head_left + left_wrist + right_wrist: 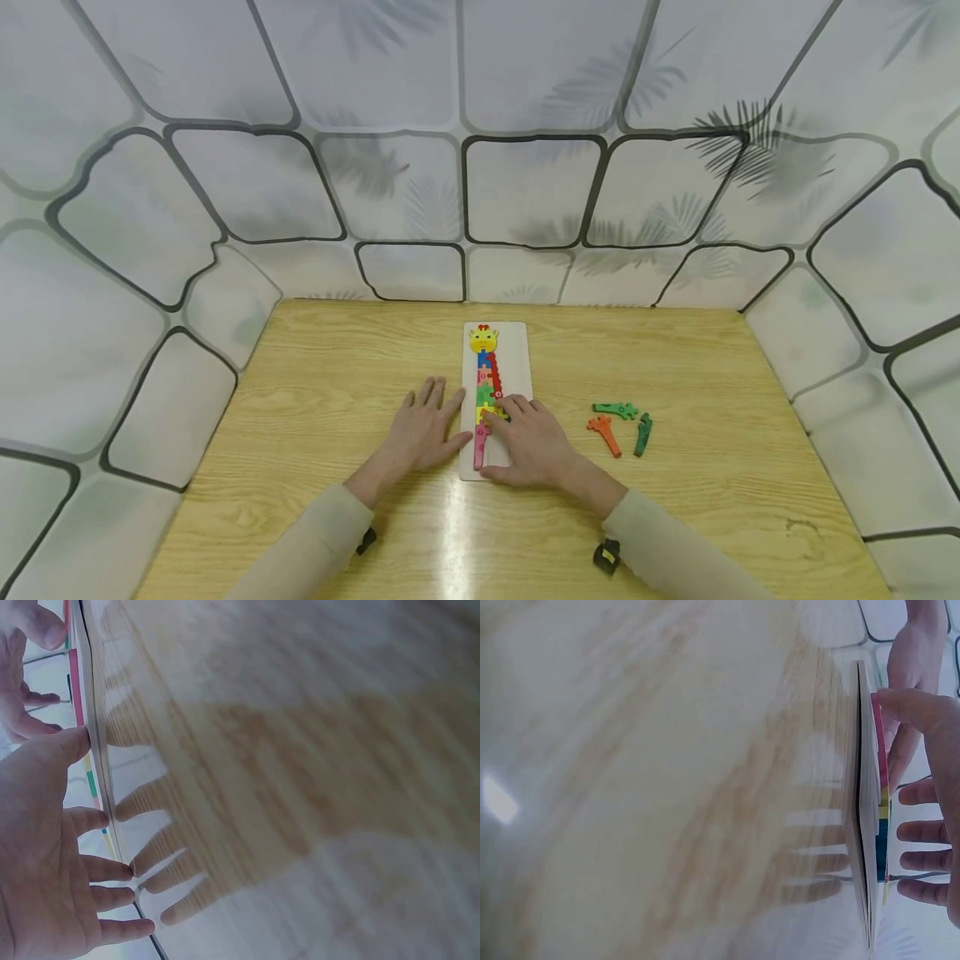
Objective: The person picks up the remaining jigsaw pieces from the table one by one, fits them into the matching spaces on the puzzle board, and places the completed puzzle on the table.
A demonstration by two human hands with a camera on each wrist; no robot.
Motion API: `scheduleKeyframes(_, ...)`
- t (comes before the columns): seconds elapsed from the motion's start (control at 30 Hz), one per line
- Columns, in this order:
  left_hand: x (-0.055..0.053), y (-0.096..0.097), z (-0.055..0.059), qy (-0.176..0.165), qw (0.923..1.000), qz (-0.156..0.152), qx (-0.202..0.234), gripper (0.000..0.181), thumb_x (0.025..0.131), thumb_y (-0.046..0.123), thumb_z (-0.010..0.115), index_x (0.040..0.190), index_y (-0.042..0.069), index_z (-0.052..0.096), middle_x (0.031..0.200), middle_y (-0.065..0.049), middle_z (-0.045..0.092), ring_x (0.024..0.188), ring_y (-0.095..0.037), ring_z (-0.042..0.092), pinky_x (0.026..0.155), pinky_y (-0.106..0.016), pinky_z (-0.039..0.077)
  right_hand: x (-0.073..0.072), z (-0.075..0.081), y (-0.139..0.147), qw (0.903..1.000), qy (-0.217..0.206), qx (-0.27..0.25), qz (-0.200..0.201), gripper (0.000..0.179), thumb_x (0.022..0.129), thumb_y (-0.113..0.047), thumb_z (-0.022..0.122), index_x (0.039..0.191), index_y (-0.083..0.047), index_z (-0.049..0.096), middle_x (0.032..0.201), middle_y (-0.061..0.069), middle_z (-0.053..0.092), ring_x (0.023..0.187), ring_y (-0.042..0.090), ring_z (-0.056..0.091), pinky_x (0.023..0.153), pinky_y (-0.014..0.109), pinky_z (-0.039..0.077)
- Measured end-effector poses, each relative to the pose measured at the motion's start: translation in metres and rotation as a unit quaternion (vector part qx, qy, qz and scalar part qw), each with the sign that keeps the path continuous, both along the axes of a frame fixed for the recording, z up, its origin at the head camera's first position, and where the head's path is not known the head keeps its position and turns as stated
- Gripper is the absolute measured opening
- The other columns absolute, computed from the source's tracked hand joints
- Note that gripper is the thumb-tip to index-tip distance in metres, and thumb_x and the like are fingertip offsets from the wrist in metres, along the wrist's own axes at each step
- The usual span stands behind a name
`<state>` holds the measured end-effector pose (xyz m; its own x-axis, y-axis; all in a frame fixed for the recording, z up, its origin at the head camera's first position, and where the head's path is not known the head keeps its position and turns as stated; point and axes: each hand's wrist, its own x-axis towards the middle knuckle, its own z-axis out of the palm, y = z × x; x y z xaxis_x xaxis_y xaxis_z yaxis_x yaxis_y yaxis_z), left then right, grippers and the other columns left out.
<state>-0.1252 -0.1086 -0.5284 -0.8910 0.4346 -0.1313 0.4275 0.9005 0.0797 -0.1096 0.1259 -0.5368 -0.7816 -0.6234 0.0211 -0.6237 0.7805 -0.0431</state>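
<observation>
A giraffe jigsaw puzzle lies on a pale board, with a yellow head piece at the far end. Blue, pink, green and yellow pieces run down the neck to a long pink piece; a red wavy piece lies alongside. My left hand rests at the board's left edge, fingers spread and thumb tip at the edge. Over the board's lower right, my right hand has its fingertips at the yellow pieces, partly hiding them. Its thumb touches the near end of the pink piece in the right wrist view.
Right of the board lie three loose pieces: a light green one, an orange one and a dark green one. The wooden table meets a patterned fabric wall at the back and sides.
</observation>
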Motion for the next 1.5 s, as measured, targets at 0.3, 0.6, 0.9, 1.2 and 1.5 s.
scheduleKeyframes(0.3, 0.000, 0.000, 0.001, 0.000, 1.0000, 0.001, -0.001, 0.078, 0.103, 0.068, 0.048, 0.165, 0.021, 0.039, 0.169, -0.026, 0.035, 0.159, -0.045, 0.033, 0.123, -0.065, 0.040, -0.001, 0.008, 0.006, 0.9999, 0.008, 0.005, -0.005, 0.087, 0.086, -0.084, 0.057, 0.148, -0.024, 0.060, 0.151, 0.007, 0.059, 0.138, 0.028, 0.056, 0.112, 0.051, 0.052)
scheduleKeyframes(0.6, 0.000, 0.000, 0.001, -0.003, 1.0000, 0.001, -0.005, 0.079, 0.103, 0.069, 0.047, 0.165, 0.021, 0.038, 0.170, -0.026, 0.034, 0.159, -0.045, 0.032, 0.123, -0.065, 0.039, 0.001, 0.014, 0.015, 0.9997, 0.016, -0.002, -0.019, 0.086, 0.085, -0.084, 0.060, 0.145, -0.021, 0.062, 0.146, 0.006, 0.062, 0.134, 0.027, 0.058, 0.109, 0.051, 0.054)
scheduleKeyframes(0.9, 0.000, 0.000, -0.001, -0.004, 1.0000, 0.002, -0.005, 0.079, 0.103, 0.070, 0.045, 0.165, 0.022, 0.037, 0.170, -0.025, 0.033, 0.160, -0.044, 0.031, 0.123, -0.064, 0.039, 0.007, 0.016, 0.029, 0.9986, 0.021, -0.019, -0.045, 0.086, 0.084, -0.081, 0.065, 0.146, -0.022, 0.061, 0.145, 0.007, 0.063, 0.132, 0.030, 0.059, 0.106, 0.053, 0.054)
scheduleKeyframes(1.2, 0.000, 0.000, -0.001, -0.004, 1.0000, 0.003, -0.008, 0.080, 0.103, 0.070, 0.045, 0.166, 0.022, 0.036, 0.171, -0.025, 0.032, 0.160, -0.043, 0.031, 0.124, -0.065, 0.038, 0.011, 0.010, 0.047, 0.9973, 0.030, -0.033, -0.058, 0.085, 0.083, -0.080, 0.067, 0.144, -0.020, 0.063, 0.142, 0.008, 0.064, 0.131, 0.030, 0.060, 0.106, 0.056, 0.054)
scheduleKeyframes(1.5, -0.001, 0.000, -0.002, -0.007, 1.0000, 0.002, -0.002, 0.079, 0.103, 0.069, 0.045, 0.166, 0.022, 0.035, 0.171, -0.025, 0.031, 0.161, -0.044, 0.030, 0.124, -0.065, 0.036, 0.015, 0.011, 0.062, 0.9965, 0.048, -0.032, -0.061, 0.082, 0.083, -0.076, 0.069, 0.144, -0.021, 0.063, 0.142, 0.006, 0.065, 0.130, 0.030, 0.061, 0.107, 0.054, 0.055)
